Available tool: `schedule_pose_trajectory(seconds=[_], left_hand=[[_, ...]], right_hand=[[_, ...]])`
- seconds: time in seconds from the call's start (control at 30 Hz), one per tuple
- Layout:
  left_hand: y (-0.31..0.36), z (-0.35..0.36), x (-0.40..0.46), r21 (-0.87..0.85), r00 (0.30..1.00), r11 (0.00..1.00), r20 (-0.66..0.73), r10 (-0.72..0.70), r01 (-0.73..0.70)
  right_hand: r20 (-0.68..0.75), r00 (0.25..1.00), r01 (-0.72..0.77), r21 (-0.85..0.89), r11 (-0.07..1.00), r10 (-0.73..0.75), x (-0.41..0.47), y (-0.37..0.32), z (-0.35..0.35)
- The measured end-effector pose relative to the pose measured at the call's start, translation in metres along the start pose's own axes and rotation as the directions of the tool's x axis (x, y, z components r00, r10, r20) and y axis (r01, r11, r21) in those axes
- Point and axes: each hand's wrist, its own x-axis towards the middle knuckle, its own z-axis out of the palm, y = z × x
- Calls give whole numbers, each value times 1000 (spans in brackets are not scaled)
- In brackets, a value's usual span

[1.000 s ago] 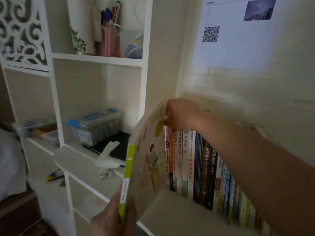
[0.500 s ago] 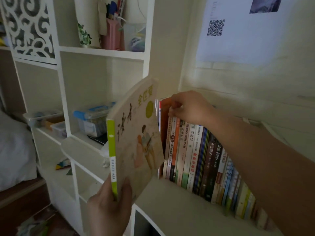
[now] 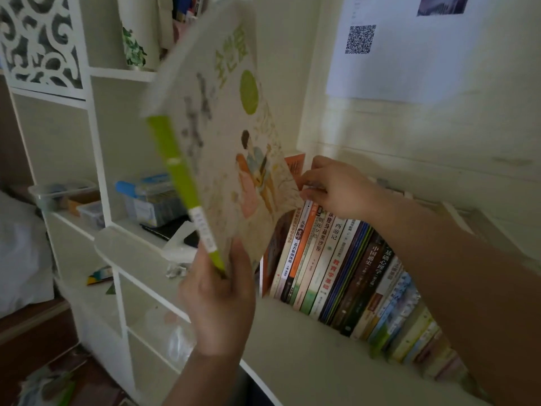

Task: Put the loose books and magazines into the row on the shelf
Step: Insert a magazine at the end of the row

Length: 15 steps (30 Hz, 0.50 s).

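Left hand (image 3: 218, 300) is clamped on the bottom end of the large thin picture book with the cream illustrated cover and lime-green spine (image 3: 222, 136), thumb on the spine edge, the other fingers wrapped behind and out of sight. Book is up in the air, tilted, in front of the white shelving, its lower right corner just beside the left end of the row of upright paperbacks (image 3: 336, 268) on the white shelf board (image 3: 307, 353). Not in the row yet.

Right hand (image 3: 333, 189) is curled over the top edges of the leftmost books, fingertips (image 3: 306, 183) pinching at the orange-covered book (image 3: 295, 168) at that end. Looks like I'm parting or steadying the row to make a slot; can't tell if a gap is open, the picture book covers that spot.

Handling, my read: wide flat format, few pages, so light but floppy. Gripped at one end only, it will sag and swing. Glossy cover, likely slick. Better hold is mid-spine, or pinch both covers shut near the leading edge so the pages don't fan when it goes in. Probably taller than its neighbours, so check clearance above.

Hard to make out: cover is motion-blurred, title not readable. Right end of the row is dim and smeared. Row leans, and its base at the left end is hidden.
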Motion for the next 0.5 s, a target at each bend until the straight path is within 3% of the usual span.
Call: schedule_pose_trajectory(seconds=[0.2,0.5], left_hand=[[-5,15,17,122,996,990,72,62,-70],[10,22,15,73,989,994,-113,93,-85]], right_hand=[[-40,999,1,36,999,0,0,6,1],[-79,996,53,50,997,-48,6,0,7]])
